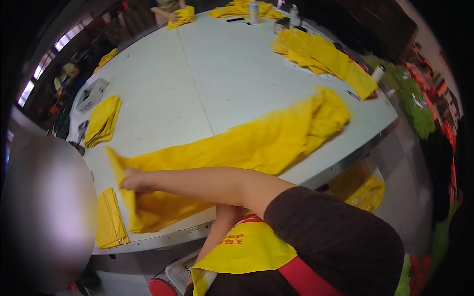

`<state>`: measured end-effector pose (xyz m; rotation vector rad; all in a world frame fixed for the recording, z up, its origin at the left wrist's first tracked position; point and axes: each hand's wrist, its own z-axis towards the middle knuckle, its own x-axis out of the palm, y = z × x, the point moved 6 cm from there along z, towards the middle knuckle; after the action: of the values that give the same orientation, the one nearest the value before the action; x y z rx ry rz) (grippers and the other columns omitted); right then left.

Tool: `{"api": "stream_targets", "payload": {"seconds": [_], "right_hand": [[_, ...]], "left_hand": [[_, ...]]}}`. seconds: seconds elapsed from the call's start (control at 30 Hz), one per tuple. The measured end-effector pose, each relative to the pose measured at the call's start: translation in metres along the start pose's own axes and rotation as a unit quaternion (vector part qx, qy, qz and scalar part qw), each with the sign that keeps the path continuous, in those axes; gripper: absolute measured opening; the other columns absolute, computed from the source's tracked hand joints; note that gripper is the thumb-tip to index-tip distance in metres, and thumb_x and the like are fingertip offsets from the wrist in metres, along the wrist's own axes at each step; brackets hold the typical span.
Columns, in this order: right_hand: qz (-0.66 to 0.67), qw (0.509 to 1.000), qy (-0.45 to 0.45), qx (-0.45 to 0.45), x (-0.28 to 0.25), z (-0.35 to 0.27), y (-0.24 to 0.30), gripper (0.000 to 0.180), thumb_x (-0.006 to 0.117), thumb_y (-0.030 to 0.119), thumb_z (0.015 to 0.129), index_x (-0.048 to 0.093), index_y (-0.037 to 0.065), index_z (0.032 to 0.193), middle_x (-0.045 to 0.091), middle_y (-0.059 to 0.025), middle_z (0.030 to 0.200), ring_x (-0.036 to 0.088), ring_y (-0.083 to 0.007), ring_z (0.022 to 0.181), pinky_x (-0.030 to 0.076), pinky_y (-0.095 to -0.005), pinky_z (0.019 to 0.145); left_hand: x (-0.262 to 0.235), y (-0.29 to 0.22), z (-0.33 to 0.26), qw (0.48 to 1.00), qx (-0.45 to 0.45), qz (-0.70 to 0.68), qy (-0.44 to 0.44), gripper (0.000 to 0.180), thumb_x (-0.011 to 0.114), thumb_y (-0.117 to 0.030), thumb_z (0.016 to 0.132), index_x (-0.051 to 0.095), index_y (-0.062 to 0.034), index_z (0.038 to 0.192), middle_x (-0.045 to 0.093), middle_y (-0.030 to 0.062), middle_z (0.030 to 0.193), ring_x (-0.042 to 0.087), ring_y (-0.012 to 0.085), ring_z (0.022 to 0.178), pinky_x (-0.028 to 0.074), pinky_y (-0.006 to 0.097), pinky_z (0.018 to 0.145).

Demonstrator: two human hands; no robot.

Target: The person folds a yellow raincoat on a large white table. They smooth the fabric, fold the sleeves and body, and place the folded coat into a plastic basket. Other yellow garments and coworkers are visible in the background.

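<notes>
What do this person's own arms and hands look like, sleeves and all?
The right arm has a short, dark brown sleeve and is bare below it. The right hand shows no glove. The left forearm is bare too; the left hand is hidden.

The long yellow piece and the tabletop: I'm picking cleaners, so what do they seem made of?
Long yellow piece: likely matte fabric, creased and draping in soft folds; fibre unclear. Tabletop: perhaps laminate or painted board, smooth-looking, pale and flat.

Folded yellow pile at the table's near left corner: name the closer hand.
Right. The right hand is just beyond and right of the pile; the left hand, mostly hidden, is farther right.
</notes>
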<state>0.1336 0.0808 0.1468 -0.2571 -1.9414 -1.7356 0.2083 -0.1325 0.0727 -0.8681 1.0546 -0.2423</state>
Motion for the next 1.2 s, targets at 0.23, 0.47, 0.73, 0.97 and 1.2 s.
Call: {"api": "stream_targets", "payload": {"seconds": [0.23,0.47,0.73,0.97,1.2], "right_hand": [[0.176,0.972,0.084,-0.134,-0.068,-0.129,0.130,0.033,0.052,0.000,0.078,0.052,-0.002,0.111,0.060,-0.0119,0.105,0.060,-0.0232,0.091,0.050,-0.0354,0.079],[0.020,0.973,-0.223,-0.062,-0.322,-0.373,0.099,0.040,0.049,0.002,0.081,0.046,-0.007,0.120,0.056,-0.0177,0.114,0.059,-0.0259,0.098,0.048,-0.0353,0.086],[-0.104,0.892,-0.437,0.052,-0.390,-0.436,-0.011,0.045,0.048,0.004,0.083,0.039,0.002,0.127,0.051,-0.0111,0.119,0.050,-0.0219,0.109,0.042,-0.0317,0.089],[-0.301,0.782,-0.535,0.110,-0.372,-0.463,0.025,0.062,0.060,0.020,0.077,0.034,0.004,0.131,0.048,-0.0198,0.123,0.047,-0.0289,0.114,0.037,-0.0319,0.094],[-0.182,0.836,-0.511,0.079,-0.407,-0.464,-0.001,0.073,0.063,0.036,0.079,0.031,-0.001,0.133,0.044,-0.0164,0.128,0.044,-0.0265,0.115,0.036,-0.0338,0.095]], "left_hand": [[0.031,0.083,0.011,0.903,0.033,0.398,-0.162,0.042,0.059,-0.026,0.077,0.053,-0.0005,0.109,0.055,0.0176,0.111,0.051,0.0336,0.101,0.040,0.044,0.084],[-0.007,0.143,-0.005,0.921,-0.172,0.325,-0.129,0.054,0.055,-0.035,0.082,0.044,-0.0048,0.125,0.044,0.0148,0.128,0.039,0.0311,0.119,0.030,0.041,0.099],[0.012,0.166,-0.008,0.930,-0.203,0.279,-0.127,0.058,0.053,-0.040,0.083,0.040,-0.0071,0.129,0.039,0.0130,0.133,0.034,0.0295,0.124,0.026,0.040,0.102],[0.008,0.178,-0.016,0.935,-0.215,0.248,-0.134,0.062,0.051,-0.044,0.084,0.036,-0.0091,0.133,0.036,0.0115,0.137,0.030,0.0281,0.128,0.022,0.039,0.105],[0.004,0.171,-0.013,0.912,-0.257,0.314,-0.062,0.065,0.042,-0.050,0.087,0.028,-0.0131,0.138,0.026,0.0098,0.143,0.023,0.0273,0.132,0.017,0.038,0.108]]}}
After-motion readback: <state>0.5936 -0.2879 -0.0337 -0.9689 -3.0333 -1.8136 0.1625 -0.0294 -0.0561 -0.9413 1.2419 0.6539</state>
